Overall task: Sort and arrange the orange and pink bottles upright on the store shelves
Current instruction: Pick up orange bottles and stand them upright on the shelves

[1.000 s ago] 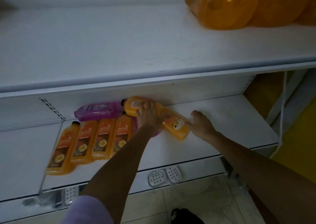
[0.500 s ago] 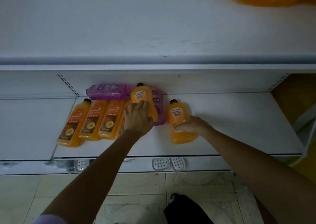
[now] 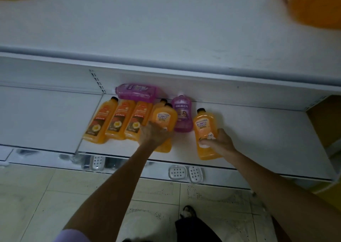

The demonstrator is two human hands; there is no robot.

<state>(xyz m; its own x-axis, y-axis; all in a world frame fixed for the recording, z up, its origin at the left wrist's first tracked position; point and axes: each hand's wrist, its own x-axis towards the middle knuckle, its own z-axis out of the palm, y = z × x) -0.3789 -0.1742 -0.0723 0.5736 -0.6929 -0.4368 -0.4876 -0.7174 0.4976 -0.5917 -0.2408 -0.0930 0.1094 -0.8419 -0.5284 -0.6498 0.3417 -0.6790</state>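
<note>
Two bare arms stretch forward and down to the lower shelf (image 3: pixel 258 131). The left hand (image 3: pixel 155 134), knuckles up, curls its fingers round the middle orange bottle (image 3: pixel 164 119), just right of three dark-labelled orange bottles (image 3: pixel 118 120). The right hand (image 3: pixel 219 142) grips the right-end orange bottle (image 3: pixel 204 123) low on its body, near the shelf's front edge. Between the two, further back, stands an upright pink bottle (image 3: pixel 181 116). A second pink bottle (image 3: pixel 137 92) lies on its side behind the row.

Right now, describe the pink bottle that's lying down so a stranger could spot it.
On the lower white shelf, look at the back left. Behind the row of orange bottles lies the pink bottle. It alone is on its side; the other pink bottle stands upright.
</note>
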